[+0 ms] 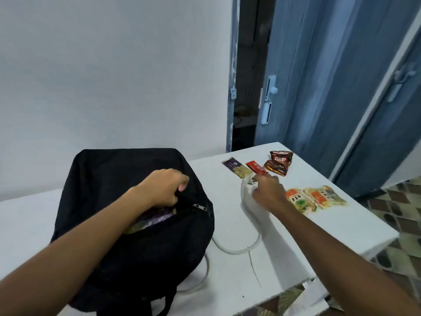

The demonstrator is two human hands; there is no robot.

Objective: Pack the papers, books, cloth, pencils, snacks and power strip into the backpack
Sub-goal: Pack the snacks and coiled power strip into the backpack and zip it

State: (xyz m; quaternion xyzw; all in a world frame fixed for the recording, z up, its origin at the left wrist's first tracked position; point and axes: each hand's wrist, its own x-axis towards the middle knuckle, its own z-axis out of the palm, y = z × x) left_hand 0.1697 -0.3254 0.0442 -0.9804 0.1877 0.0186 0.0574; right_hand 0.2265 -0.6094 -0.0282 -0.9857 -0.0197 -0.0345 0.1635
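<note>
A black backpack [109,179] lies on the white table [307,226]. My left hand [163,189] grips the upper edge of its open zipped pocket, where a purple packet [157,218] shows inside. My right hand [268,192] reaches over the white power strip [247,193], and its fingers pinch the near end of a red snack packet [256,169]. The strip's white cable [237,249] loops back under the backpack. Beside the red one lie a purple-and-tan packet [237,169] and a dark brown packet [279,163].
Two orange-and-yellow snack packs [316,198] lie right of my right hand near the table's right edge. A blue door [319,76] stands ajar behind the table. Patterned floor tiles [401,213] show at the right.
</note>
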